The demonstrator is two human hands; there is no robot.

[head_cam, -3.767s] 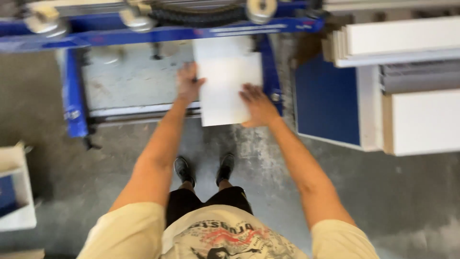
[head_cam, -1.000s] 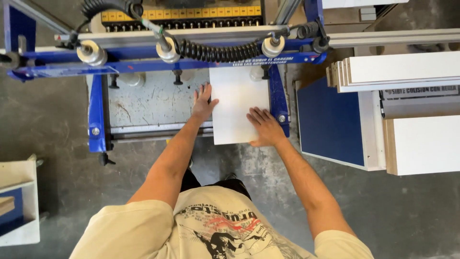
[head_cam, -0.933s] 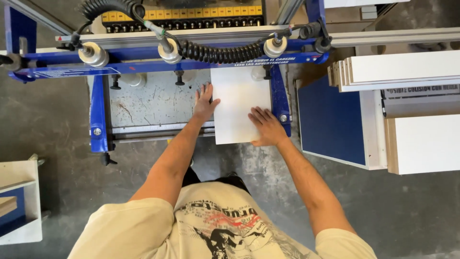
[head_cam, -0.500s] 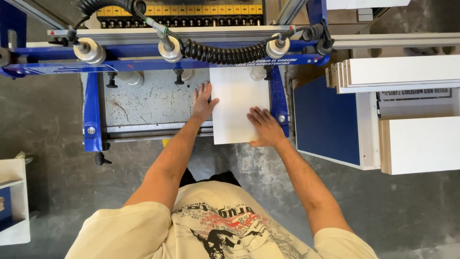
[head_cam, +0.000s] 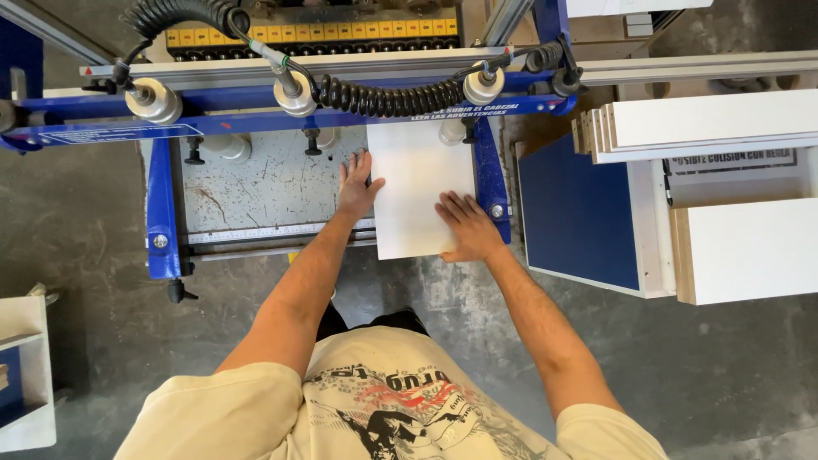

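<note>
Both hands flat on white panel, fingers spread.
Left hand at panel's 9 o'clock edge; right hand at 5 o'clock; panel on grey worktop.

We see the scuffed grey machine table carrying a white panel, lying flat between our left hand and right hand.

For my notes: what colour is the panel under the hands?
White, plain; the panel lies under both hands on the machine bed, seen best in the head view.
</note>
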